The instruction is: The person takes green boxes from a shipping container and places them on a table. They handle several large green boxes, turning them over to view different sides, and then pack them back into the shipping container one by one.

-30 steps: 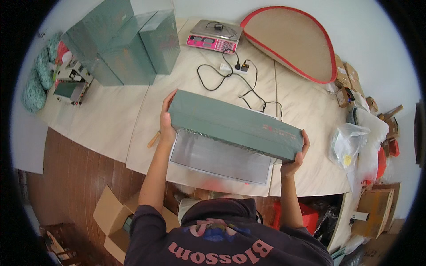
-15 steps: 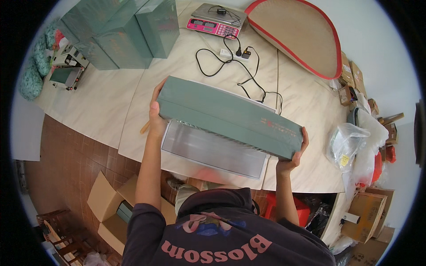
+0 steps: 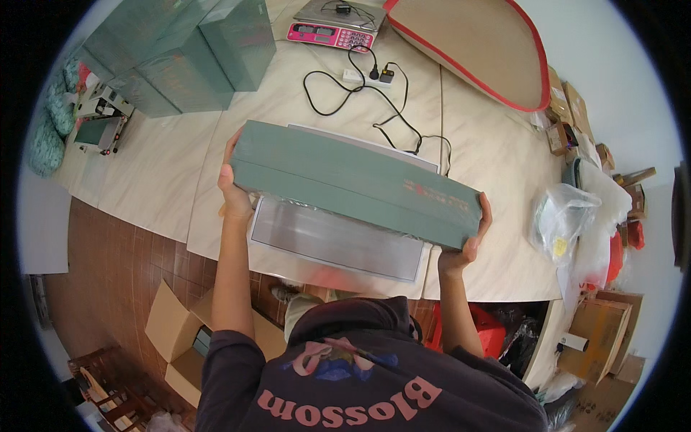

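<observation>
A long grey-green box (image 3: 345, 176), with clear film along its edge and reddish print near its right end, is held between my two hands. My left hand (image 3: 234, 183) grips its left end, thumb on the near side. Round the right end is my right hand (image 3: 471, 234), closed on it at the lower corner. Beneath the box lies a flat panel with a grey, shiny face and a white frame (image 3: 338, 248); the box hides its middle. The panel rests on the pale marbled table (image 3: 180, 158). The box is tilted, its left end farther away.
Wrapped green boxes (image 3: 183, 68) are stacked at the back left, beside a small machine (image 3: 104, 126). A pink scale (image 3: 335, 29), a power strip with black cables (image 3: 374, 78) and a red-rimmed tray (image 3: 479, 50) sit behind. Plastic bags (image 3: 565, 223) crowd the right; an open carton (image 3: 176, 338) stands on the floor.
The green box and both hands have shifted slightly left in the picture. The whole scene has also moved a little, as the view turned. My grip stays the same.
</observation>
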Demonstrator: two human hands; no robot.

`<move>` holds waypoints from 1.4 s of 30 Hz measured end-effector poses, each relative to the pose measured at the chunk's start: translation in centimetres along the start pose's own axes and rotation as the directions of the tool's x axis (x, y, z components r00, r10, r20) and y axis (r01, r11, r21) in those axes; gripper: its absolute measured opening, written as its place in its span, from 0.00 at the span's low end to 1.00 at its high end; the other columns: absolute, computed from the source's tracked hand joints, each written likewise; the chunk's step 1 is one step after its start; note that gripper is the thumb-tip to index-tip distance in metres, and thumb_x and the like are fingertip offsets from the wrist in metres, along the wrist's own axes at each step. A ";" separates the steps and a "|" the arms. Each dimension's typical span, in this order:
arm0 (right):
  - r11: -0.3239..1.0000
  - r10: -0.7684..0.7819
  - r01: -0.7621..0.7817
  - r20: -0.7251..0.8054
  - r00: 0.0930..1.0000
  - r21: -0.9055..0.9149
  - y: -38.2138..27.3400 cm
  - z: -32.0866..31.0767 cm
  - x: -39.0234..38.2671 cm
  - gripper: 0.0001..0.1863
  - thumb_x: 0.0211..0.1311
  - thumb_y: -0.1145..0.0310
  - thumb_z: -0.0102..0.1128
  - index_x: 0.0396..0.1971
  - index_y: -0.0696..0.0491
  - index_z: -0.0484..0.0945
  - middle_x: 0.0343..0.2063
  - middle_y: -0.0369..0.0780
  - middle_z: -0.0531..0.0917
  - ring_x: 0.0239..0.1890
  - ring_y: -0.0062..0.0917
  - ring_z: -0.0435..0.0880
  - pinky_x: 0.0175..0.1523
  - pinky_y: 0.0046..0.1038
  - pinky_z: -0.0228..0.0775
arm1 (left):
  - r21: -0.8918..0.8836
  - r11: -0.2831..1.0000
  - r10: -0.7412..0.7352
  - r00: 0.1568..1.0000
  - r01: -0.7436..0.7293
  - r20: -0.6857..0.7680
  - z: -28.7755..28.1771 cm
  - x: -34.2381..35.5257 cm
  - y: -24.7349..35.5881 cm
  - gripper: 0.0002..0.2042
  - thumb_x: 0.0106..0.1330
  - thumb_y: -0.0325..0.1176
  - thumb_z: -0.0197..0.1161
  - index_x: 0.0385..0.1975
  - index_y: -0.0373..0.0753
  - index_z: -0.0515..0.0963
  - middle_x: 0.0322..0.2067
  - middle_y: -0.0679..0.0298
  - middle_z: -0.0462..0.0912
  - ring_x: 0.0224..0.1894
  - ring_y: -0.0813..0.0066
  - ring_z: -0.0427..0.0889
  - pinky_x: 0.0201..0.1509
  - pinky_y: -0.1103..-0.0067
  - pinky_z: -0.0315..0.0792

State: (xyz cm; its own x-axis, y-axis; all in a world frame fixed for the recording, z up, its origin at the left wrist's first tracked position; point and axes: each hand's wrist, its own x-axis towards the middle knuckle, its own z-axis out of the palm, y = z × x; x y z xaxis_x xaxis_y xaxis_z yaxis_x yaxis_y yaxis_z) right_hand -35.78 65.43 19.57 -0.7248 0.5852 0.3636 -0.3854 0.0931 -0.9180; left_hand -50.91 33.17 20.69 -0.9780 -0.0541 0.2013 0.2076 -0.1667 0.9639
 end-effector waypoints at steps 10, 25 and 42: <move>1.000 0.011 -0.011 0.036 0.999 -0.009 -0.4 -0.3 -0.1 0.48 0.53 0.35 0.47 0.63 0.59 0.54 0.56 0.47 0.64 0.60 0.35 0.63 0.64 0.36 0.52 | 0.031 0.999 0.030 0.999 -0.030 -0.016 -1.3 -0.1 -1.9 0.41 0.58 0.68 0.39 0.60 0.36 0.65 0.48 0.65 0.74 0.48 0.76 0.73 0.43 0.83 0.68; 0.986 -0.080 0.089 0.070 0.994 -0.140 -1.0 -0.6 1.1 0.39 0.55 0.47 0.45 0.59 0.62 0.60 0.57 0.50 0.66 0.60 0.36 0.65 0.64 0.37 0.55 | -0.028 0.999 -0.047 0.996 0.045 -0.076 -0.3 -0.7 -0.2 0.44 0.56 0.69 0.43 0.59 0.32 0.63 0.58 0.56 0.67 0.62 0.67 0.63 0.64 0.73 0.56; 0.962 -0.143 0.152 0.053 0.988 -0.227 -3.6 -3.1 4.5 0.36 0.61 0.40 0.41 0.48 0.61 0.72 0.51 0.47 0.72 0.55 0.34 0.70 0.61 0.34 0.59 | -0.066 0.997 0.054 0.997 -0.051 0.048 1.6 -1.0 -2.0 0.48 0.47 0.77 0.48 0.56 0.37 0.61 0.51 0.55 0.68 0.54 0.64 0.66 0.60 0.69 0.58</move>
State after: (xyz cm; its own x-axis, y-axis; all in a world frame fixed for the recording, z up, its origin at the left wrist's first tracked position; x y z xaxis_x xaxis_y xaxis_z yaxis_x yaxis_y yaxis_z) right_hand -35.83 70.22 24.03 -0.6912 0.5225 0.4992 -0.3514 0.3607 -0.8640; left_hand -50.43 35.11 18.81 -0.9652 -0.0152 0.2611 0.2576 -0.2288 0.9388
